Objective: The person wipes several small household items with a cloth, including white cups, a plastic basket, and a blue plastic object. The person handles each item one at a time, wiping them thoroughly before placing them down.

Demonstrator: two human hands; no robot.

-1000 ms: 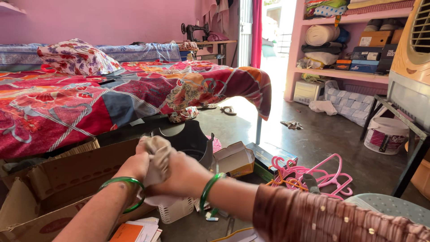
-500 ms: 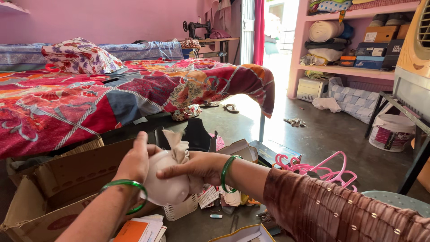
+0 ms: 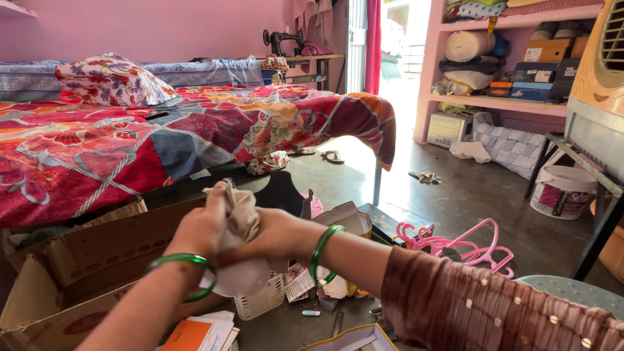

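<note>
Both of my hands grip a pale cloth bundle [image 3: 242, 276] in front of me, above the floor. My left hand [image 3: 203, 229] holds its gathered neck from the left, and my right hand [image 3: 276, 235] closes on it from the right. The twisted top of the cloth sticks up between my fingers. The rounded bottom of the bundle hangs below my hands. Each wrist wears a green bangle [image 3: 182, 262].
An open cardboard box [image 3: 78, 260] sits at my left, a white slotted basket [image 3: 261, 302] under my hands, small boxes [image 3: 351, 221] and pink hangers [image 3: 455, 244] to the right. A bed with a red patterned cover [image 3: 162, 136] stands behind. White bucket [image 3: 560, 192] and metal stand at right.
My hands have closed tighter around the bundle's neck, and the right hand has moved up from its side to the top. The bundle has sunk lower beneath my fingers.
</note>
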